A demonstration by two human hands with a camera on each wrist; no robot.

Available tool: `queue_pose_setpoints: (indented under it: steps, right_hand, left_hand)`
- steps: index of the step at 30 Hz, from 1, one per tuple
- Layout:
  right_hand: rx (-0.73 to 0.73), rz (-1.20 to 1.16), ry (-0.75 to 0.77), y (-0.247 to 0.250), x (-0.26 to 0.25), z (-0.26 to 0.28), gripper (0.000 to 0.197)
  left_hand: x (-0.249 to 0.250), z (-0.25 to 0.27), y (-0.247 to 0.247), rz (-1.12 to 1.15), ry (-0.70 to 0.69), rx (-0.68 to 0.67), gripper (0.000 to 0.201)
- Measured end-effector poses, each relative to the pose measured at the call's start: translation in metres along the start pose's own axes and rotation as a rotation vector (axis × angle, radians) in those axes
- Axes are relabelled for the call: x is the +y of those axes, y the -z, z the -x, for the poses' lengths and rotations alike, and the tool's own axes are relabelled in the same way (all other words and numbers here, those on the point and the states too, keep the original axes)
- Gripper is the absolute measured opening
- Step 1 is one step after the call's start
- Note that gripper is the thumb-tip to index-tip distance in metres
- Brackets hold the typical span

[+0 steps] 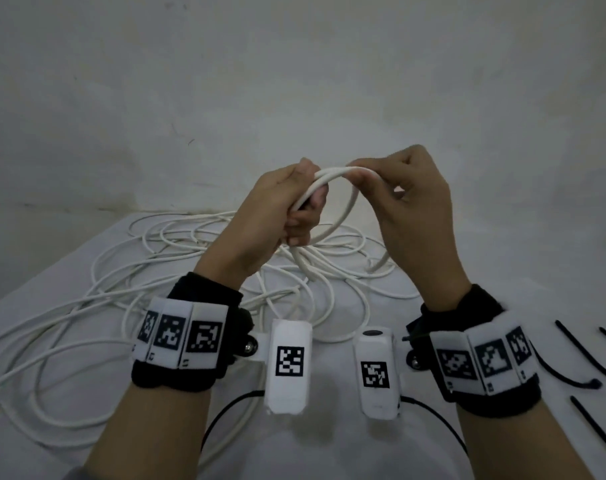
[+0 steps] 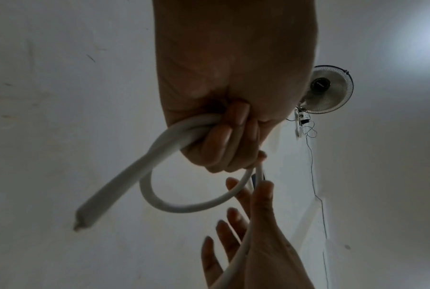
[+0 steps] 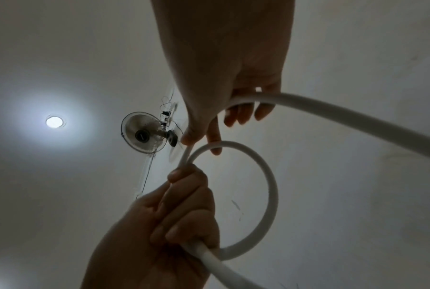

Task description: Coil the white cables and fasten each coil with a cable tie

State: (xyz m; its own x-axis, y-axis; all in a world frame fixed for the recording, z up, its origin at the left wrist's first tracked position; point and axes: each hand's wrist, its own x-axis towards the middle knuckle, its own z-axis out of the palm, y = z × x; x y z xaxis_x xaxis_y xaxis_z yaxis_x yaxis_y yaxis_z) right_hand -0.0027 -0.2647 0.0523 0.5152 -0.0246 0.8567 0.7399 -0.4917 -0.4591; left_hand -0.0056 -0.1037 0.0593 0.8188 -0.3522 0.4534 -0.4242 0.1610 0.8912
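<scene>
Spread over a white table [image 1: 52,271], a loose tangle of white cables [image 1: 163,258], loops crossing each other from the far edge to the near left. Raised above that tangle, toward the wall, both hands working one cable. Left hand [image 1: 277,209] fisted around a small coil [image 3: 258,195] of that cable, fingers [image 2: 223,140] curled tight over the gathered turns, a cut end [image 2: 82,221] poking out past the fist in the left wrist view. Right hand [image 1: 412,195] just beside the left, thumb and forefinger pinching the cable at the top of the loop, remaining fingers loosely bent. From that pinch, the cable running down toward the pile on the table. On the table at the near right, apart from the pile, several black cable ties [image 1: 578,351] lying loose. Overhead, a wall fan [image 3: 144,133] and a ceiling lamp [image 3: 54,121].
</scene>
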Motion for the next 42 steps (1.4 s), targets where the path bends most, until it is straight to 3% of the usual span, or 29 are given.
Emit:
queue_pose_setpoints:
  steps: [2,10,15,20,23,27,35,38,42]
  right_hand:
    - [-0.034,-0.076,-0.071,0.001,0.003,-0.001,0.013]
    - [-0.178,-0.515,-0.345,-0.008,0.003,0.006,0.035]
    - [-0.15,-0.605,-0.359,-0.009,-0.004,0.005,0.038]
    - [-0.127,-0.653,-0.403,-0.007,-0.008,0.004,0.039]
    - [-0.116,-0.631,-0.403,-0.009,-0.006,0.007,0.039]
    - [-0.172,-0.484,-0.347,-0.008,0.003,0.007,0.034]
    - [-0.357,-0.147,-0.23,-0.013,0.043,0.018,0.003]
    - [-0.366,-0.106,-0.24,-0.013,0.052,0.021,0.006]
    - [-0.319,0.01,-0.12,-0.005,0.055,0.019,0.021]
  left_hand:
    - [0.0,0.0,0.003,0.048,0.001,-0.03,0.043]
    - [-0.002,0.0,0.004,0.226,0.042,-0.073,0.041]
    - [0.0,-0.001,0.004,0.27,0.112,-0.031,0.04]
    - [-0.001,-0.001,0.002,0.326,0.117,-0.129,0.038]
    - [-0.003,-0.001,0.002,0.361,0.108,-0.169,0.036]
    - [-0.003,-0.003,0.006,0.438,0.079,-0.101,0.034]
    - [0.001,-0.004,0.031,0.676,-0.088,0.212,0.036]
    - [0.002,-0.003,0.038,0.734,-0.148,0.282,0.035]
    - [0.003,-0.001,0.045,0.797,-0.2,0.328,0.036]
